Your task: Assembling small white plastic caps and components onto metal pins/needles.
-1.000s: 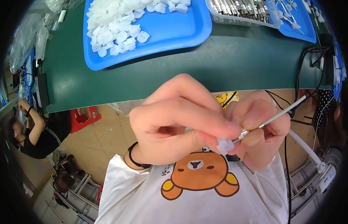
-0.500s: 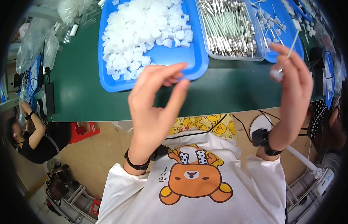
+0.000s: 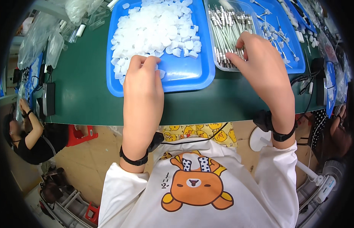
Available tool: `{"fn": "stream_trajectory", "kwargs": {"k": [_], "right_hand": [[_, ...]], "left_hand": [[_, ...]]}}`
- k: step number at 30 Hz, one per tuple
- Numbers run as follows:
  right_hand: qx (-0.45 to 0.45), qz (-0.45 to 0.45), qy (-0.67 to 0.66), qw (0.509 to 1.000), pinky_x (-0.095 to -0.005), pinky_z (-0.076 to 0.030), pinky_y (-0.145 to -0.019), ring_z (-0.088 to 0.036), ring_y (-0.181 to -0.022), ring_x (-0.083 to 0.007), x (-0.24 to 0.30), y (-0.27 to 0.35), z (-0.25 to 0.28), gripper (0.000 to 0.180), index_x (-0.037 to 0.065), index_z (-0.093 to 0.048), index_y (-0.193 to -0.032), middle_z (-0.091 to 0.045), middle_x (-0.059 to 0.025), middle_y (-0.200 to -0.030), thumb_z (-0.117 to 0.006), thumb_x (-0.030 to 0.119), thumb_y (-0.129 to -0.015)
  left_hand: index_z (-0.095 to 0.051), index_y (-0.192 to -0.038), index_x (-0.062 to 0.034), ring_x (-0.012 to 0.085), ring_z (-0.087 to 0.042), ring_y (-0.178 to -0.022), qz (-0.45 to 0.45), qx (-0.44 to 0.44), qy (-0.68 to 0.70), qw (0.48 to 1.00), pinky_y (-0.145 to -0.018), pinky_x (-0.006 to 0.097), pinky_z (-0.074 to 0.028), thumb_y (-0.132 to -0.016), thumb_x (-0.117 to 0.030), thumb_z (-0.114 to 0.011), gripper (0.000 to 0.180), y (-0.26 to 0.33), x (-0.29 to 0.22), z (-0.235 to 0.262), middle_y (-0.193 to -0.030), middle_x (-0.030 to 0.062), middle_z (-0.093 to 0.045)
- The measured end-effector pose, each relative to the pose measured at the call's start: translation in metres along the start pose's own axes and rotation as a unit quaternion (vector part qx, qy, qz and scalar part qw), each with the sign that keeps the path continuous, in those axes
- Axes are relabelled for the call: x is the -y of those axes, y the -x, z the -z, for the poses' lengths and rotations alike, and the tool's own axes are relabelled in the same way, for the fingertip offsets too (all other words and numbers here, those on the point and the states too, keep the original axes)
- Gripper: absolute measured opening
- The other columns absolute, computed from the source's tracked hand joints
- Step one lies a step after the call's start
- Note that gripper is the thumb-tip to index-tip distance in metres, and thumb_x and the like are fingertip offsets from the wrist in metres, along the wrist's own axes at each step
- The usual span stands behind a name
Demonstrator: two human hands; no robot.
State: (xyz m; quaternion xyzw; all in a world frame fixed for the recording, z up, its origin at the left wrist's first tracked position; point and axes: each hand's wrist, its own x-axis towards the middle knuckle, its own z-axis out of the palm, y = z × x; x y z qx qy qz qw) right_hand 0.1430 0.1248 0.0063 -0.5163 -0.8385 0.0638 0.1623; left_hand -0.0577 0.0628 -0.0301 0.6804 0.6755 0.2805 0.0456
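Note:
My left hand (image 3: 142, 91) is at the near side of a heap of small white translucent plastic pieces (image 3: 154, 28) in a blue tray (image 3: 188, 85). Its fingers are bent down among the nearest pieces; the back of the hand hides the fingertips and anything between them. Over a clear plastic box (image 3: 229, 68) hangs my right hand (image 3: 262, 62), thumb and forefinger apart, close above thin pale rods with metal ends (image 3: 224, 34). No rod shows between them.
Right of the box, a second blue tray (image 3: 298, 67) holds several rods fitted with white pieces (image 3: 286, 60). Clear plastic bags (image 3: 40, 38) lie at the far left of the green table (image 3: 85, 87). A person in black (image 3: 30, 140) sits at left; a black cable (image 3: 192, 142) crosses my lap.
My right hand has moved left from the second tray to the clear box, and the rod with a white piece has left it. My left hand has turned down onto the white pieces.

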Motion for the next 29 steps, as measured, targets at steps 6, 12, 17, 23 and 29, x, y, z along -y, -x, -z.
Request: {"fn": "stream_trajectory", "kwargs": {"k": [6,12,17,23,29], "right_hand": [[0.048,-0.044,0.006,0.998,-0.0369,-0.04,-0.055,-0.051,-0.062,-0.033,-0.002,-0.005,0.0,0.013,-0.001,-0.05,-0.07,-0.052,-0.0167,-0.064,-0.055,0.01,-0.066],[-0.026,-0.114,-0.128,0.985,-0.0291,-0.038,-0.051,-0.049,-0.054,-0.0178,-0.012,0.004,0.015,0.015,-0.002,-0.052,-0.074,-0.05,-0.0086,-0.061,-0.054,0.011,-0.067],[-0.087,-0.14,-0.431,0.887,-0.0175,-0.032,-0.045,-0.042,-0.052,-0.0062,0.014,0.033,0.027,0.012,-0.002,-0.051,-0.082,-0.047,-0.0018,-0.065,-0.053,0.006,-0.073],[-0.083,-0.096,-0.656,0.744,-0.0211,-0.038,-0.041,-0.045,-0.05,-0.0122,0.043,0.073,0.01,0.022,-0.002,-0.04,-0.088,-0.043,-0.0097,-0.071,-0.052,0.009,-0.073],[-0.106,-0.056,-0.681,0.723,-0.0222,-0.04,-0.045,-0.046,-0.053,-0.0136,0.052,0.084,0.002,0.023,0.0,-0.037,-0.087,-0.042,-0.0101,-0.073,-0.052,0.012,-0.074]], "left_hand": [[-0.055,-0.082,0.0004,0.02,-0.051,-0.06,0.001,-0.026,-0.031,0.999,-0.055,0.027,-0.041,-0.067,0.001,-0.055,0.014,0.002,0.001,0.0,-0.072,0.0102,-0.051],[-0.057,-0.08,-0.0005,0.018,-0.051,-0.059,0.047,-0.015,-0.007,0.999,-0.057,0.026,-0.041,-0.066,-0.001,-0.058,0.014,0.005,0.005,0.005,-0.07,0.01,-0.051],[-0.056,-0.08,0.0016,0.0142,-0.052,-0.063,0.047,-0.054,0.114,0.991,-0.06,0.023,-0.041,-0.066,0.0,-0.059,0.015,0.008,-0.002,0.016,-0.076,0.0081,-0.054],[-0.047,-0.09,0.0026,0.0144,-0.053,-0.066,0.134,0.027,0.598,0.79,-0.06,0.022,-0.043,-0.072,-0.003,-0.056,0.02,0.033,-0.041,0.023,-0.087,0.0137,-0.054],[-0.043,-0.09,0.0,0.0177,-0.053,-0.063,0.143,0.127,0.769,0.611,-0.057,0.026,-0.045,-0.071,-0.014,-0.059,0.028,0.048,-0.059,0.019,-0.091,0.018,-0.048]]}}
